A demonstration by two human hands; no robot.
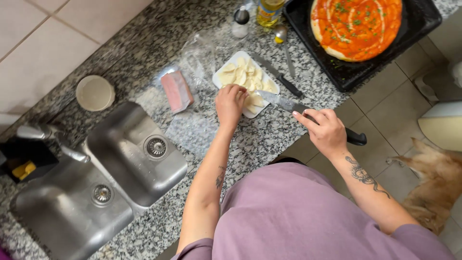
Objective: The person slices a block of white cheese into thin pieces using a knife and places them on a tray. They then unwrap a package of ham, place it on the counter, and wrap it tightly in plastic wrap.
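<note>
I am seeing the right hand (327,131) gripping a knife (308,111) over the white tray (222,72); the left hand (230,102) is pinching cheese slices (245,74), pink package (176,90) lying left of it.

Single head-worn view, steeply downward from close above, over the granite counter (144,43) and double sink (120,139).

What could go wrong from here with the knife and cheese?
1. The knife blade lies close to the left hand fingers pressing the cheese; a slip may cut them.
2. The small white board sits on smooth counter and might slide under pressure.
3. The dog stands by the right hand side; a bump could jog the knife.
</note>
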